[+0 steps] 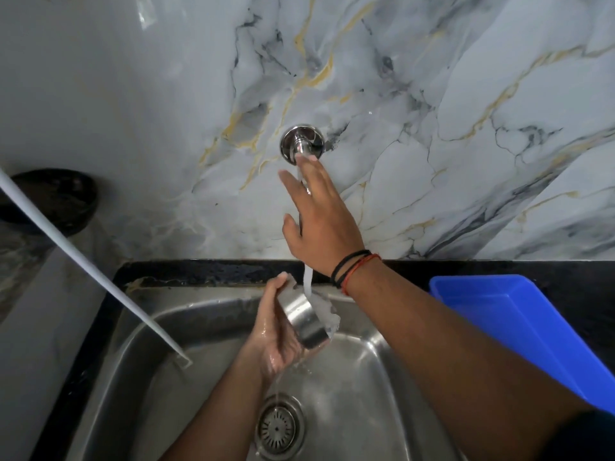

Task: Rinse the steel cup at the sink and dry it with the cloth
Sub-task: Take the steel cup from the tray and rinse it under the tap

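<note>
My left hand (278, 331) holds the steel cup (304, 322) tilted over the steel sink (359, 394), under a stream of water falling from the wall tap (302, 143). Water spills out of the cup and runs off my wet palm toward the drain (279, 427). My right hand (319, 221) reaches up over the tap, fingers spread and resting on it, hiding the spout. I see no cloth.
A blue plastic tray (519, 327) lies on the black counter to the right of the sink. A white pipe (93, 271) slants down into the sink from the left. A dark bowl (53, 201) sits at the far left. Marble wall stands behind.
</note>
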